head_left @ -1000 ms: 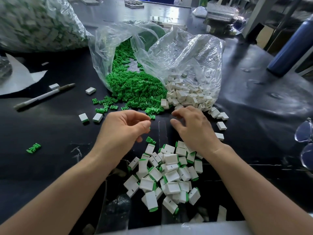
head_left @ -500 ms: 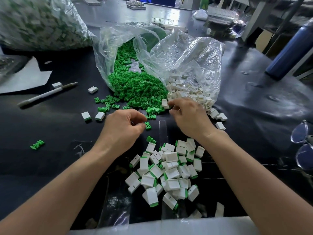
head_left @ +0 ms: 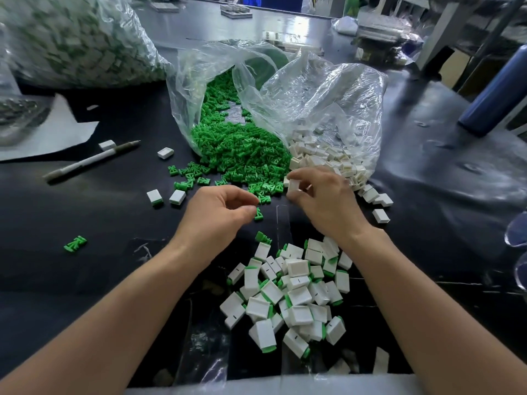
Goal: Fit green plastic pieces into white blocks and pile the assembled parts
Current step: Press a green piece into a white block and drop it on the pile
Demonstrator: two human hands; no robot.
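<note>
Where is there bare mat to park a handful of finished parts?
Bare black mat lies left of the left hand, between the pen and the stray green piece, and right of the right hand, between the white-block bag and the blue bottle. Crowded: the spilled green pieces ahead and the assembled pile between the forearms.

No legible text, labels or numbers anywhere.

White block (head_left: 293,185): smooth matt plastic, pinched in your right fingers (head_left: 308,173).
Green piece (head_left: 258,214): matt moulded plastic, at your left fingertips (head_left: 247,212).
Bags (head_left: 328,89): clear glossy film, crinkled, beyond your fingers.
Table (head_left: 427,178): black glossy sheet, wrinkled, under your fingers.
Pen (head_left: 91,161): smooth white plastic barrel, far left of your fingers.
</note>
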